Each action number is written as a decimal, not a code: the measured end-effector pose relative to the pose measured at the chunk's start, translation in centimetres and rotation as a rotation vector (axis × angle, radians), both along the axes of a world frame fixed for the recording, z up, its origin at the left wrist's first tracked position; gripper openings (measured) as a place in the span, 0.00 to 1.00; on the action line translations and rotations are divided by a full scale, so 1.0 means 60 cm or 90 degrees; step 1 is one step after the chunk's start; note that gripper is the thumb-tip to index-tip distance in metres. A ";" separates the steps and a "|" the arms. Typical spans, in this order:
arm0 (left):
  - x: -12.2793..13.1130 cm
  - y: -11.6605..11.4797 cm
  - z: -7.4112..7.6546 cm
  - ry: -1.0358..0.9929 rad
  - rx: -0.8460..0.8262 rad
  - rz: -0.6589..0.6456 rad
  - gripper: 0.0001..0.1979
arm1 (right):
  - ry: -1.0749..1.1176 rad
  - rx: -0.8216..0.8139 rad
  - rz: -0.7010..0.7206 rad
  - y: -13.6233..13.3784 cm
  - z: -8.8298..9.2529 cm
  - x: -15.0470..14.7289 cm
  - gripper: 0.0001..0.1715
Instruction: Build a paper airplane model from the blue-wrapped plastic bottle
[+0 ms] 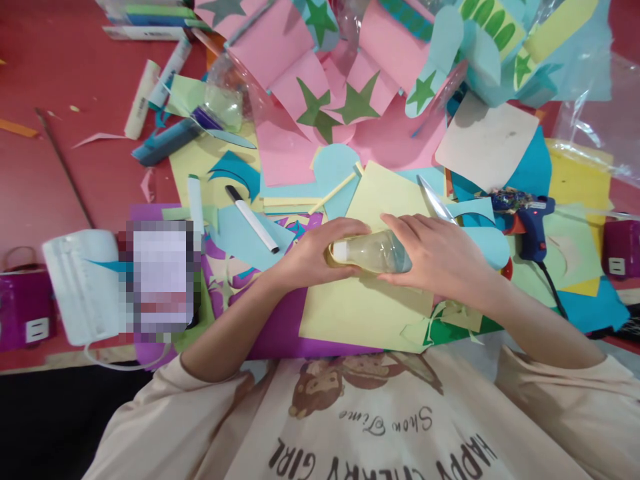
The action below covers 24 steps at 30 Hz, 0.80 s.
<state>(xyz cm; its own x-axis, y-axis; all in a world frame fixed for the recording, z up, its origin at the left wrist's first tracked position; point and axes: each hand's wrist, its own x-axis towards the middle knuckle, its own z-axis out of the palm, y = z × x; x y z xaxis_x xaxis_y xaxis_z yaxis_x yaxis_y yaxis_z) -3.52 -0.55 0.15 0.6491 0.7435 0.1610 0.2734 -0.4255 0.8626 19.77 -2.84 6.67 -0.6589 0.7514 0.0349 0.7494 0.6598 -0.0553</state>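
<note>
A small clear plastic bottle [373,255] with a white cap end lies on its side between my hands, over a pale yellow sheet of paper [350,313]. My left hand [317,252] is curled around the white end, with fingers above and thumb below. The other end is gripped by my right hand [433,257], whose fingers and palm hide part of the bottle. Just left of my left hand lies a white marker with a black cap [253,219]. Scissors [434,199] poke out beyond my right hand, partly covered by paper.
A blue glue gun [534,230] with a cord rests at the right. Pink paper pieces with green stars [320,107] fill the far side. Paper scraps, markers [143,100] and a blue cylindrical tool [167,141] lie at the left, near a white case [83,287] and a blurred-out device [163,280].
</note>
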 end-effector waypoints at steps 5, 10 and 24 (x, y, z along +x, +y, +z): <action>0.001 -0.003 -0.003 -0.031 0.022 0.018 0.27 | 0.013 -0.004 0.004 0.003 0.006 -0.001 0.42; -0.005 -0.001 -0.009 -0.030 0.052 0.020 0.28 | 0.026 -0.007 0.012 0.010 0.006 -0.005 0.40; -0.010 0.003 0.005 0.098 0.016 0.006 0.25 | 0.030 0.052 0.019 0.006 -0.016 -0.012 0.36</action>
